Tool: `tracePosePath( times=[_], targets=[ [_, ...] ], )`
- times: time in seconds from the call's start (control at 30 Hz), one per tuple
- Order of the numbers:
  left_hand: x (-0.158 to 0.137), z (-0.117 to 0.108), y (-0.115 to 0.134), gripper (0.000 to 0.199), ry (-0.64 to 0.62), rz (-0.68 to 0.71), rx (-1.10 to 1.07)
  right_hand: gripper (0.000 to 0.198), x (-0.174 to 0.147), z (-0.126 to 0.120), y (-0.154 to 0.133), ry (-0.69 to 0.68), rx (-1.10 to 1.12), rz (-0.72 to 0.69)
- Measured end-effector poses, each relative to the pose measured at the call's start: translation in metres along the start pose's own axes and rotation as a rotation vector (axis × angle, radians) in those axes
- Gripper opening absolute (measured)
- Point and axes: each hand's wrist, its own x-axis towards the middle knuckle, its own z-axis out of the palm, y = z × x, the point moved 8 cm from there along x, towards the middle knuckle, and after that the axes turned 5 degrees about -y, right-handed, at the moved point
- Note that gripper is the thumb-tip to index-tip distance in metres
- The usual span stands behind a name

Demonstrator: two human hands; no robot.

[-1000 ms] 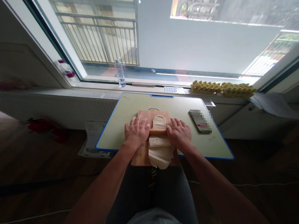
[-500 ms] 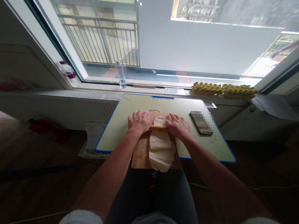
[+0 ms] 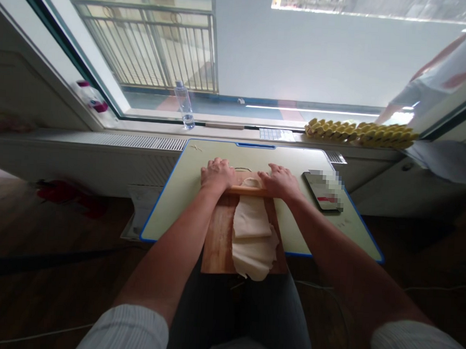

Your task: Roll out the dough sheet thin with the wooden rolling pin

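A thin wooden rolling pin (image 3: 251, 191) lies crosswise over a long strip of pale dough (image 3: 252, 217). My left hand (image 3: 217, 174) presses on the pin's left end, its fingers reaching forward past it. On the right end rests my right hand (image 3: 279, 181), palm down, fingers bent slightly. Below the pin the dough lies in overlapping layers, and its lower end hangs a little over the near edge of a wooden cutting board (image 3: 218, 241). A short rounded end of dough shows beyond the pin. The pin's ends are partly hidden by my hands.
The board rests on a pale green, blue-edged table (image 3: 177, 203) and juts over its near edge. A phone (image 3: 323, 192) lies at right. On the windowsill stand a clear bottle (image 3: 185, 107), a purple-capped bottle (image 3: 92, 97) and yellow egg cartons (image 3: 360, 133).
Both hands and the rolling pin have moved forward, away from me, along the dough. More of the folded dough shows behind the pin. The view has tilted down slightly.
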Motion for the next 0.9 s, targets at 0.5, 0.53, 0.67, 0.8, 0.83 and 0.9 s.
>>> tracePosePath(
  times=[0.5, 0.53, 0.67, 0.8, 0.83, 0.9],
  targets=[
    [-0.007, 0.002, -0.001, 0.045, 0.015, 0.031, 0.016, 0.065, -0.011, -0.004, -0.003, 0.066, 0.018, -0.019],
    [-0.009, 0.002, -0.001, 0.046, 0.014, 0.033, 0.014, 0.065, -0.013, -0.003, -0.003, 0.066, 0.015, -0.02],
    [-0.021, -0.001, -0.001, 0.043, 0.035, 0.032, 0.011, 0.063, -0.023, 0.0, -0.001, 0.054, -0.008, -0.016],
    [-0.038, -0.007, 0.001, 0.041, 0.111, 0.059, 0.018, 0.056, -0.04, 0.001, -0.003, 0.074, -0.028, -0.029],
    [-0.044, -0.008, 0.001, 0.041, 0.123, 0.064, 0.02, 0.056, -0.045, 0.001, -0.004, 0.085, -0.033, -0.037],
    [-0.055, -0.008, 0.001, 0.04, 0.143, 0.074, 0.023, 0.056, -0.056, 0.001, -0.005, 0.115, -0.047, -0.043]
  ],
)
